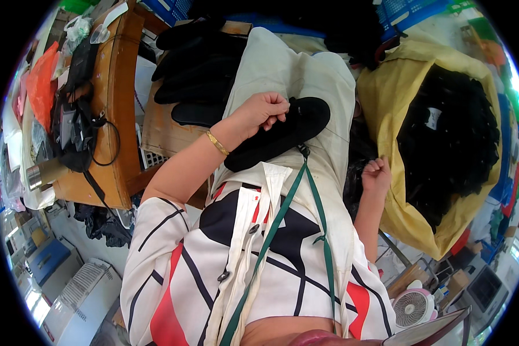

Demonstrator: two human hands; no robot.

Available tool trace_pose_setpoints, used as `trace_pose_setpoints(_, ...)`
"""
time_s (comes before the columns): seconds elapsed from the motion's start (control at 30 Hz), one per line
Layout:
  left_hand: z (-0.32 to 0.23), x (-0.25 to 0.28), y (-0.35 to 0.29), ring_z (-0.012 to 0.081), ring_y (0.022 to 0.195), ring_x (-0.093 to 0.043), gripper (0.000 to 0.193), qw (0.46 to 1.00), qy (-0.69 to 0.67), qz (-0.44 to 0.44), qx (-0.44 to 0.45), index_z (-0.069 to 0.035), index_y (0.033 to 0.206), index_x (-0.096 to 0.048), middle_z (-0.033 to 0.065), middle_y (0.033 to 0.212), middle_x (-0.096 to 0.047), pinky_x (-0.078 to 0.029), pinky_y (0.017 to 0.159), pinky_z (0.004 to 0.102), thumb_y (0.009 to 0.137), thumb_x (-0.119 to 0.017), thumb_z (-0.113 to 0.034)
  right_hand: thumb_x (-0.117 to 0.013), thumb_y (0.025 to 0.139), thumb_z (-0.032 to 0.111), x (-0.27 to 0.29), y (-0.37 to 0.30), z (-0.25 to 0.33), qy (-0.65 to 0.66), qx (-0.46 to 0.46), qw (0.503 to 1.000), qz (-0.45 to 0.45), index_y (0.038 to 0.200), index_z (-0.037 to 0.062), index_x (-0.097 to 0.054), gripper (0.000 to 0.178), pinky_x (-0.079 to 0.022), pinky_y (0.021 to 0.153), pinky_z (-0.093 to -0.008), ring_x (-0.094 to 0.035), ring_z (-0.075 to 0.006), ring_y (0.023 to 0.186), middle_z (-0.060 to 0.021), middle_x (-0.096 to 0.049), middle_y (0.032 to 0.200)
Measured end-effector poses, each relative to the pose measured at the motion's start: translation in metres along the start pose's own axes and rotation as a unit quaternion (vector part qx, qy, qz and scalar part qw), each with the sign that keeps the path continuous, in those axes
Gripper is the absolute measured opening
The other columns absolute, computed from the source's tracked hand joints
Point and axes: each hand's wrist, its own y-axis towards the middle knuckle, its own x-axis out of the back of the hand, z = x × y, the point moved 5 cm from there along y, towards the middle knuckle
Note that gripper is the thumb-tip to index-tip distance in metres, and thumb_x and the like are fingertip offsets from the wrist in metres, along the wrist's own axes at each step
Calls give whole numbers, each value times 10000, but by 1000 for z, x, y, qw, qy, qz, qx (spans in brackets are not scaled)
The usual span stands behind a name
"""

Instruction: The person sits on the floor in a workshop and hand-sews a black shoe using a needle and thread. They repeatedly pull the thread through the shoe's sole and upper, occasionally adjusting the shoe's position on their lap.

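A black cloth shoe [307, 119] lies slantwise across my lap on the off-white apron [326, 75]. My left hand [269, 109], with a gold bracelet at the wrist, is over the shoe's upper. Its thumb and finger are pinched together; what they hold, if anything, is too small to make out. My right hand [376, 173] is raised to the right, apart from the shoe, beside the yellow sack's edge. Its fingers are curled in, and I cannot see whether something thin is between them. A green lanyard [319, 210] hangs from my neck, its black clip by the shoe's lower edge.
Several similar black shoes [199, 63] are piled on cardboard [167, 135] at the left. A yellow sack [389, 109] full of black pieces stands close at the right. A wooden table [112, 104] holds bags and cables. Lower right is a small fan [412, 308].
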Motion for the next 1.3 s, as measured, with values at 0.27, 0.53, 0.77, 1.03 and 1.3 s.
trace_pose_setpoints(0.27, -33, -14, -11, 54, 567, -458, 136, 893, 393, -82, -201, -66, 877, -653, -20, 671, -566, -392, 531, 239, 835, -708, -184, -543, 992, 151, -5, 9, 16, -36, 91, 995, -35, 884, 101, -471, 139, -341, 490, -238, -376, -101, 573, 23, -416, 674)
trace_pose_setpoints(0.53, -37, -33, -5, 329, 816, -653, 230, 771, 569, -116, -262, -122, 913, -730, 117, 857, -697, -497, 694, 432, 784, -704, -310, -569, 986, 167, -26, -5, 27, -76, 130, 989, 7, 924, 106, -510, 105, -393, 493, -231, -447, -91, 576, 22, -476, 687)
trace_pose_setpoints(0.77, -21, -23, 9, 349, 729, -615, 281, 809, 507, -127, -270, -36, 765, -690, 153, 759, -650, -476, 669, 436, 747, -723, -315, -523, 965, 99, -76, -80, 104, 4, 250, 966, 71, 1094, 7, -542, 160, -269, 450, -196, -288, -64, 526, 42, -344, 645)
trace_pose_setpoints(1.03, -48, -46, 8, 331, 741, -653, 309, 775, 599, -122, -161, -52, 798, -706, 156, 758, -674, -512, 673, 435, 718, -716, -350, -606, 948, 58, -156, -215, 122, 29, 241, 832, 500, 842, 75, -394, 237, -310, 345, -193, -348, -65, 394, 26, -392, 566)
trace_pose_setpoints(1.3, -35, -75, 6, 230, 562, -598, 344, 801, 590, -54, -90, -22, 720, -689, 120, 667, -668, -472, 567, 364, 793, -705, -357, -648, 871, -35, -163, -212, 113, -12, 187, 756, 627, 885, 36, -421, 238, -423, 339, -242, -505, -136, 397, -82, -576, 630)
